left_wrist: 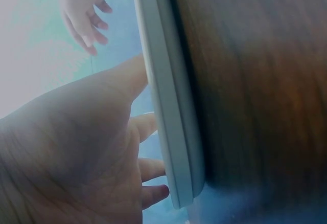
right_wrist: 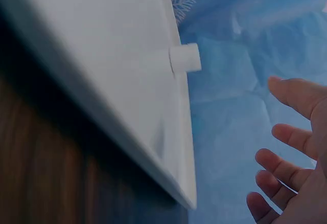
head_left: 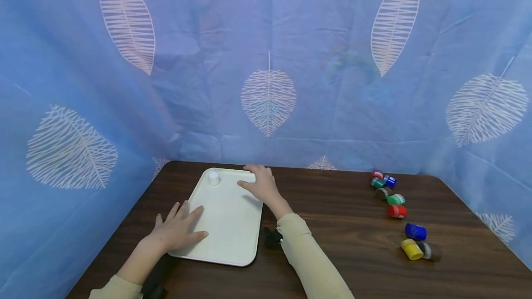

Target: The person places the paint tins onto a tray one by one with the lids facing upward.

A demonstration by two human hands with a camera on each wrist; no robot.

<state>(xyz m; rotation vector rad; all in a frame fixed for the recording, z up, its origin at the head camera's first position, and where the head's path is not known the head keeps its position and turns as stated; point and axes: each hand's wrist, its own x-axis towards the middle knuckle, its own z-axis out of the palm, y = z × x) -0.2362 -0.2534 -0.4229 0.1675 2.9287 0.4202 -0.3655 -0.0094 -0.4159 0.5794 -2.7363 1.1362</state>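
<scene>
A white rectangular tray (head_left: 228,216) lies on the dark wooden table, with a small white cylinder (head_left: 214,178) standing in its far left corner. My left hand (head_left: 176,230) is at the tray's left side, fingers spread, fingertips right at the rim. In the left wrist view the fingers of the left hand (left_wrist: 97,132) overlap the tray's edge. Over the tray's far right corner hovers my right hand (head_left: 262,186), fingers loosely extended and holding nothing. The right wrist view shows this right hand (right_wrist: 296,157) apart from the tray (right_wrist: 127,81) and the white cylinder (right_wrist: 185,58).
Several small coloured pots lie on the right of the table (head_left: 332,225): a red pot (head_left: 397,211), a green pot (head_left: 395,199), a blue pot (head_left: 415,231) and a yellow pot (head_left: 412,249) among them. A blue leaf-print curtain (head_left: 266,36) hangs behind the table.
</scene>
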